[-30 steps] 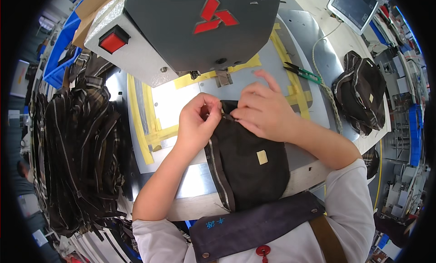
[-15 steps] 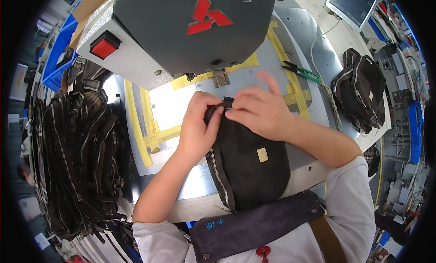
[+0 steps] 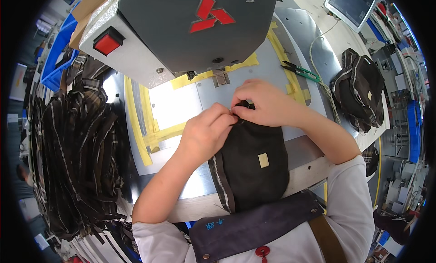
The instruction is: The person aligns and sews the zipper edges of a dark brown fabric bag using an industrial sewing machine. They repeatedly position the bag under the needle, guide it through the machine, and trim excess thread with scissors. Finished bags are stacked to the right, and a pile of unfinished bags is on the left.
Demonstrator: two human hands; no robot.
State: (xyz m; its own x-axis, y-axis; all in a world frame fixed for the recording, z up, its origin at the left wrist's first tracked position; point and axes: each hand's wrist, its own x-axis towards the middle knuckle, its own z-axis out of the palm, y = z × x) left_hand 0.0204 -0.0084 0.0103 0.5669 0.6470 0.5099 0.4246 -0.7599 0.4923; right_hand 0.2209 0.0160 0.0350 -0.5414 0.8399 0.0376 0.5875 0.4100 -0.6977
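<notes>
Black fabric of the pouch (image 3: 252,165) sits pinched at its top edge between my left hand (image 3: 206,131) and right hand (image 3: 265,101), each grip closed narrow there, likely to square it just below the sewing machine (image 3: 181,27); its body trails back over the bench (image 3: 254,76).

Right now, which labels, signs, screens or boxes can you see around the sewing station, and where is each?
Small label: pale yellow rectangle on the black pouch under both hands.
Emblem: red, angular, on the grey machine head.
Button: red square in black frame, machine's left end.
Screen: pale tilted panel, upper right.
Cardboard box: brown, upper left.
Blue bins: far left.
</notes>
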